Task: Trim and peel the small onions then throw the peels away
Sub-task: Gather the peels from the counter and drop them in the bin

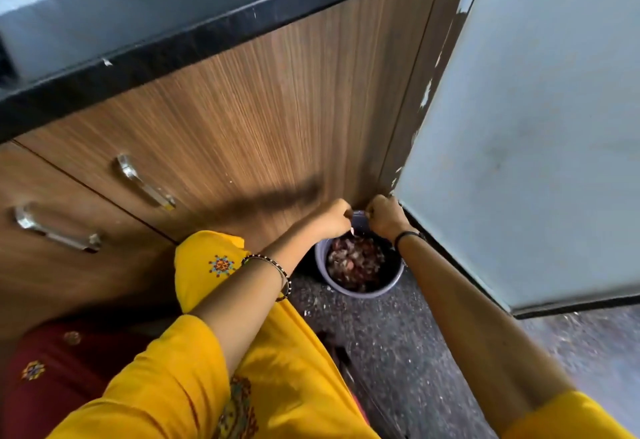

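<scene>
In the head view, the left hand (332, 218) and right hand (384, 218) are held close together over a lavender bin (320, 260) on the floor, where the peels (356, 265) are heaped. Fingers are curled (whether anything is gripped cannot be told); a pale scrap (352, 230) is seen just below the left fingertips

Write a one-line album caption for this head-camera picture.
Discarding time: the left hand and right hand reach over a bin full of onion peels, between wooden cabinet and fridge.
</scene>
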`<state>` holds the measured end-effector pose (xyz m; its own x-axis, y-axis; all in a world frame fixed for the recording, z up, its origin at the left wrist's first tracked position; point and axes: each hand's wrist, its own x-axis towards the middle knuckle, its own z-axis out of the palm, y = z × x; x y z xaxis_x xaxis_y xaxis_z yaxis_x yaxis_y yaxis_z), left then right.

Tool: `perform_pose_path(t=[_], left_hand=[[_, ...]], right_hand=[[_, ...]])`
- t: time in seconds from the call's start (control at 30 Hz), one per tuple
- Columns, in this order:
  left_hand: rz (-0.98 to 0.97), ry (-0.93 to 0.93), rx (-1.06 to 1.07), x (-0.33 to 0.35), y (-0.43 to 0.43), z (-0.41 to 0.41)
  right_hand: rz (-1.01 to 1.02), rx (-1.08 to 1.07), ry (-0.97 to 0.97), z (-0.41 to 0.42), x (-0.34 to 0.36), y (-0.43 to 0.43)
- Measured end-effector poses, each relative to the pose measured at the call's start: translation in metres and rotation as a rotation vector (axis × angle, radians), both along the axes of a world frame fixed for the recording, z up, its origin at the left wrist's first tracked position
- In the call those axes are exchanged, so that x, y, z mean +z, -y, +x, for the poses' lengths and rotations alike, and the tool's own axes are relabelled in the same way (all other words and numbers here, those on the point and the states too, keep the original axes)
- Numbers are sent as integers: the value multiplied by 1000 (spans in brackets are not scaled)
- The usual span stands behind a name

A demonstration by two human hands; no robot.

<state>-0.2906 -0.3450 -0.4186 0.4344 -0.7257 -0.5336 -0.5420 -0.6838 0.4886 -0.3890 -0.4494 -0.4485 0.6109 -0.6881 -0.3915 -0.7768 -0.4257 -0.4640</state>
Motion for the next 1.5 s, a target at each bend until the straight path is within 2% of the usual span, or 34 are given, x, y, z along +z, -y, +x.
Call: perform_pose_path(t=[0.3, 0.5, 0.57, 0.67, 0.83, 0.97, 1.17, 1.37, 1.43, 1.5], left_hand=[[34, -59, 79, -10, -9, 2], [-61, -66, 119, -4, -5, -2], [-74, -29, 93, 4, -5, -6], [-94, 142, 17, 13, -1, -5], [-235, 238, -34, 55, 3, -3], [-342, 396, -30, 107, -6, -1], [-656, 669, -25, 205, -37, 2], [-884, 792, 88, 279, -76, 29], [-894, 820, 137, 301, -89, 47], [-823, 837, 186, 316, -101, 67]], right_hand=[[-61, 0, -6, 1, -5, 4], [-80, 45, -8, 3, -7, 5], [-70, 75, -20, 3, -6, 5], [-47, 103, -6, 1, 5, 8], [-91, 30, 161, 0, 58, 8], [-189, 45, 301, -4, 116, 4], [-276, 61, 640, 9, 214, -17], [-345, 216, 900, 41, 302, -50], [-389, 281, 951, 61, 321, -60], [-435, 389, 972, 83, 332, -71]])
